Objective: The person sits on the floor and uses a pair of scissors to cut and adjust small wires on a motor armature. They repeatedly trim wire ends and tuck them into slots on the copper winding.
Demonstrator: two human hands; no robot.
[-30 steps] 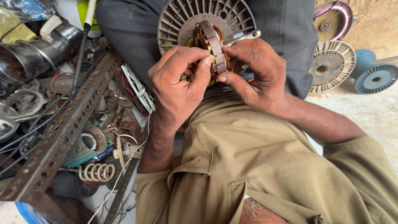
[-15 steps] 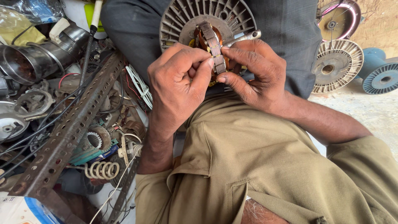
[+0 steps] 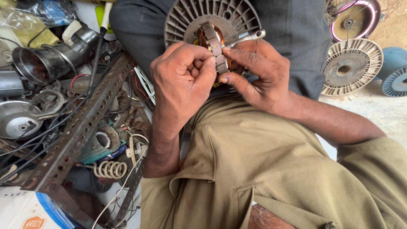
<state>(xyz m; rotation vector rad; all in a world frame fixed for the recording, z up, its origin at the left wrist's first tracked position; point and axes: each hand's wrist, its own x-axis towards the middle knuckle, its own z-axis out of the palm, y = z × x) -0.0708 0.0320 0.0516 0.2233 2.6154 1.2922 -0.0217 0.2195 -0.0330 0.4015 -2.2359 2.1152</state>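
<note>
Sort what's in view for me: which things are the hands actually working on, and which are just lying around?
In hand:
left hand
right hand
laminated brown stator core, pinched by both
grey finned motor housing behind it
metal shaft

Lying about:
perforated angle bar
metal duct elbow
wire coil
finned discs
blue spool

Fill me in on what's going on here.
A person sits holding a round, finned grey motor housing against their lap. Both hands, left hand and right hand, pinch the brown laminated stator core at its centre. A perforated metal angle bar and scrap motor parts lie beside them.
</note>
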